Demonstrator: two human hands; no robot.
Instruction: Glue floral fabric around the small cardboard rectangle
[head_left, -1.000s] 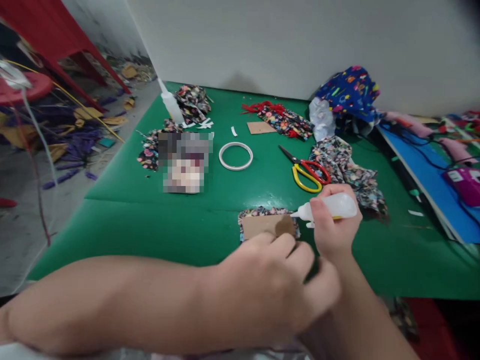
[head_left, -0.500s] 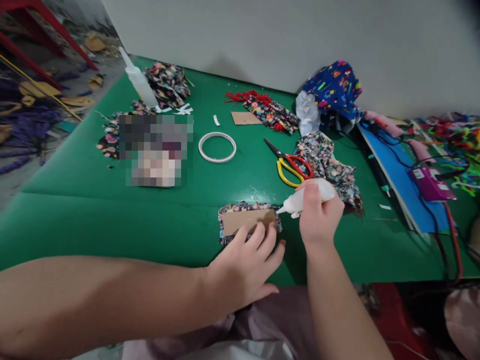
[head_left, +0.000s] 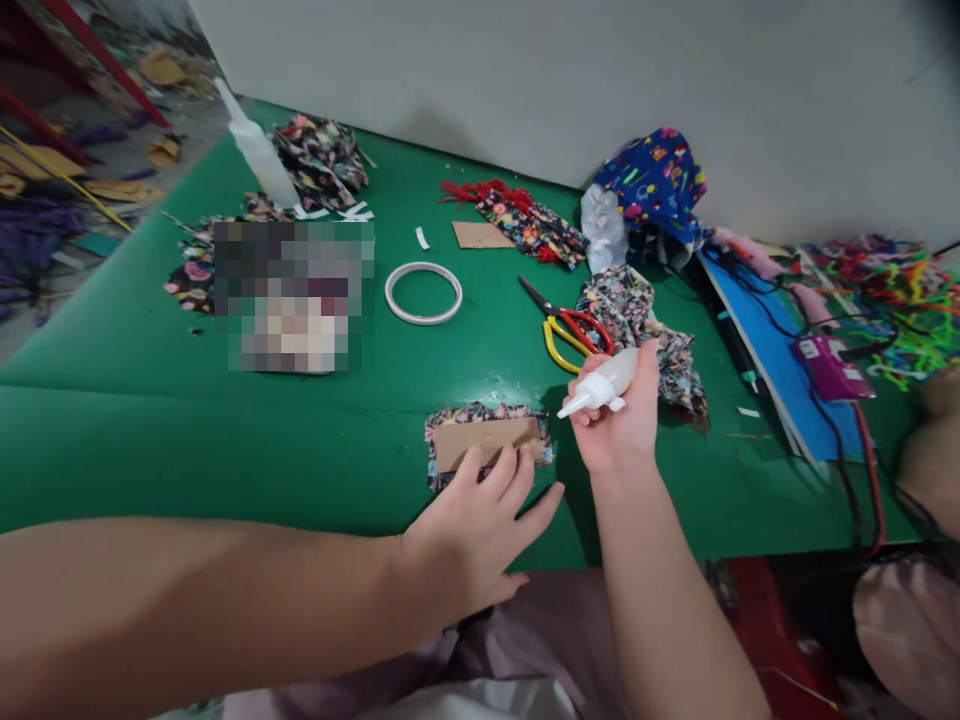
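Fingers spread, left hand best pins the cardboard; right hand, clamped round the glue bottle, should squeeze gently.

left hand flat on cardboard piece | right hand grips glue bottle

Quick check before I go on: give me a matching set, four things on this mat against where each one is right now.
1. nearer glue bottle
2. cardboard piece
3. scissors
4. tape ring

a. flat on the green mat, left of the scissors
b. at the left hand fingertips, on floral fabric
c. held in the right hand, nozzle pointing left
d. beside crumpled fabric, red and yellow handles

Pairs: 1-c, 2-b, 3-d, 4-a
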